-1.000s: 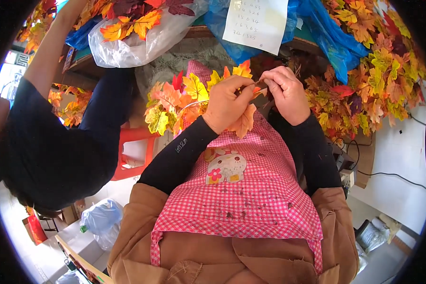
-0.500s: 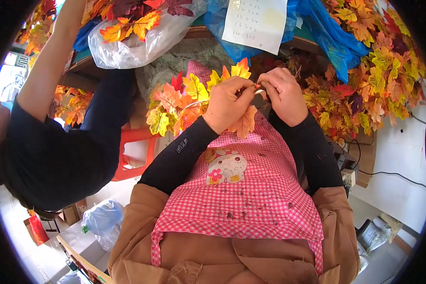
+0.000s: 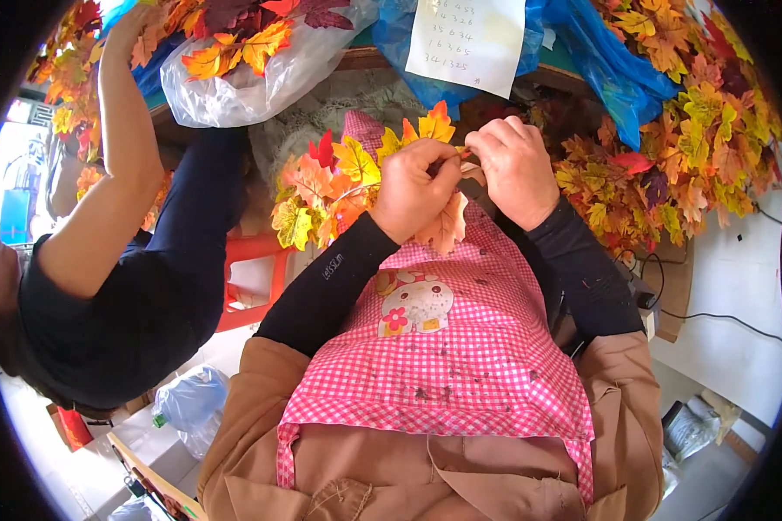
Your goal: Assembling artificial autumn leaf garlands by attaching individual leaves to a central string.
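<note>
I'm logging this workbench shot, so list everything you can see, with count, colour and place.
Sprig of artificial maple leaves: one, orange, yellow and red, held at centre.
Clear plastic bag of leaves: one, top left.
Blue plastic bags: several, top.
White paper sheet: one, top centre.
Loose leaf heap: one, orange-yellow, right.
Orange stool: one, left of centre.
Co-worker in dark top: one, left.
Pink checked apron: one, lap.
Left hand, right hand: pinching the sprig.

A bench [image 3: 369,59] across the top of the frame carries a clear bag of leaves [image 3: 252,65], blue plastic sheeting [image 3: 617,61] and a paper sheet [image 3: 471,39].
</note>
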Demonstrator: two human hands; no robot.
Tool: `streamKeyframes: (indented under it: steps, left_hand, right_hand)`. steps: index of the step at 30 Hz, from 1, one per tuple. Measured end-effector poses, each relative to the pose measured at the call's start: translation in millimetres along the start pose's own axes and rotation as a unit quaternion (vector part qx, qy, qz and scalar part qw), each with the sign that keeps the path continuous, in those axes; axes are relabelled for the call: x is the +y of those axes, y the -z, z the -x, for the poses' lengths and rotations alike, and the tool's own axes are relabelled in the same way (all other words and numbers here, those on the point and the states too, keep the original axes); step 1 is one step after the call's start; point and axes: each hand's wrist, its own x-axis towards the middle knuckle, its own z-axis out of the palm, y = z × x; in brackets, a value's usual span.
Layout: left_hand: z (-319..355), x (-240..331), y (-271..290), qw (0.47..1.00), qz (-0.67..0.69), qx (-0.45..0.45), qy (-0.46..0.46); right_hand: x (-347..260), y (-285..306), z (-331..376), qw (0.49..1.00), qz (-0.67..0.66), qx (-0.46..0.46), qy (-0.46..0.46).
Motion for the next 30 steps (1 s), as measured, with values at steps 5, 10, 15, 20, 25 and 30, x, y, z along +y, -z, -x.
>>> streamKeyframes:
  steps: [5,10,15,20,25,30]
  left_hand:
    - [-1.2,2.2,0.8,0.999,-0.036,-0.008,-0.019]
    - [1.8,0.7,-0.6,0.998,-0.052,0.002,-0.022]
    - [-2.1,5.8,1.7,0.999,-0.05,-0.003,-0.009]
    - [-1.3,2.5,2.1,0.999,-0.048,-0.006,0.0]
    - [0.5,0.2,1.3,0.997,-0.072,-0.007,-0.014]
    - [2.2,-7.0,-0.6,0.993,-0.11,0.003,-0.043]
  right_hand:
    - [0.5,-3.5,2.8,1.0,-0.018,-0.011,-0.016]
    - [1.4,-5.5,2.8,1.0,-0.007,-0.013,0.007]
    - [3.1,-7.5,5.5,0.998,-0.048,-0.029,-0.023]
    - [4.5,-20.6,12.2,0.99,-0.125,0.01,-0.059]
    - [1.0,-26.5,12.6,0.986,-0.148,0.018,-0.075]
    - [-4.3,-34.4,12.8,0.986,-0.143,0.042,-0.072]
